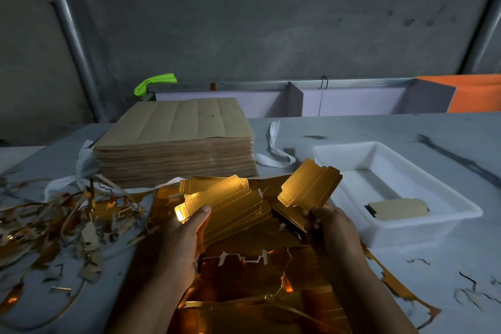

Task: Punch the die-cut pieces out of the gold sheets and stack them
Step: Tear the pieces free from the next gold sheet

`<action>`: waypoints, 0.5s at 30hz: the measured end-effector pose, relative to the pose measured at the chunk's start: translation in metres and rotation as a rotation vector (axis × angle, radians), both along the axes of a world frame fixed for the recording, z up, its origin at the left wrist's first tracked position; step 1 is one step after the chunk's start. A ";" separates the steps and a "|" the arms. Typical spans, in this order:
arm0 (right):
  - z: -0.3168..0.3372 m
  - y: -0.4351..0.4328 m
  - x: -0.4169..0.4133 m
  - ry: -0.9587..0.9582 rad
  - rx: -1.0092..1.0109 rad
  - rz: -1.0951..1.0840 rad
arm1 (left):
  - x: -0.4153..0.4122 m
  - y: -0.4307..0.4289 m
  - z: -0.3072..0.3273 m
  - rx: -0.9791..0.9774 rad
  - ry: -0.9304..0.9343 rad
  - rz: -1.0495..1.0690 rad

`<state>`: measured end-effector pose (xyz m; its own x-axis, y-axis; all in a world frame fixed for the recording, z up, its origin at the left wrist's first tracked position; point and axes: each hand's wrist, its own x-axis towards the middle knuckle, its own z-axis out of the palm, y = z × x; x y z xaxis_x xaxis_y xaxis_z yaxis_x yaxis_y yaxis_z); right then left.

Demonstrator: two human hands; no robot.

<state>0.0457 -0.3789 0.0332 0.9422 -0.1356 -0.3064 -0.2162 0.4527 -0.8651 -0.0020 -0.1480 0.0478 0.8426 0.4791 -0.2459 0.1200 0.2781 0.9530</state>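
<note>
Gripping a fanned bunch (230, 206) of gold pieces, the left hand (187, 236) laid its thumb across the top while its fingers curled beneath. The right hand (333, 228) pinched a second bunch (311, 184) by its lower end, so that it tilted up toward the white tray (341, 149). Both hands hovered over the torn gold sheet (257, 274), which lay at the near edge of the grey table (406, 127). Bare tabletop lay beyond the tray, toward the far and right edges. The left side was crowded by a tangle of scrap strips (54, 219), and the tall stack of uncut sheets (176, 138), brown side up, stood just behind the hands. Counted: two hands, two held bunches, one tray, one short stack of finished pieces (398, 207) lying in the tray's near end, and one tall stack. The pieces within each bunch overlapped too closely to count.
</note>
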 end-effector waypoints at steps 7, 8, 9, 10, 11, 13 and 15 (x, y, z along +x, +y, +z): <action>-0.010 0.001 0.002 0.033 0.119 -0.014 | -0.003 -0.001 0.003 0.029 0.022 -0.060; -0.010 0.001 0.002 0.038 0.114 -0.011 | -0.003 0.001 0.002 -0.027 0.010 -0.102; -0.009 0.001 0.001 0.039 0.111 -0.007 | -0.003 0.002 0.001 -0.081 0.005 -0.119; -0.007 0.001 0.000 0.040 0.115 -0.006 | -0.002 0.002 -0.001 -0.086 0.012 -0.087; -0.006 0.002 -0.001 0.042 0.123 -0.005 | -0.004 0.000 0.001 -0.033 0.004 -0.064; -0.004 0.005 0.001 0.067 0.129 0.003 | -0.006 -0.004 0.003 0.023 -0.009 -0.058; 0.000 0.007 0.001 0.125 0.104 0.017 | -0.005 -0.006 0.005 0.027 -0.006 -0.064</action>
<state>0.0467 -0.3719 0.0333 0.8978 -0.0812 -0.4328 -0.3275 0.5338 -0.7796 -0.0071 -0.1535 0.0528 0.8733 0.4304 -0.2283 0.1306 0.2446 0.9608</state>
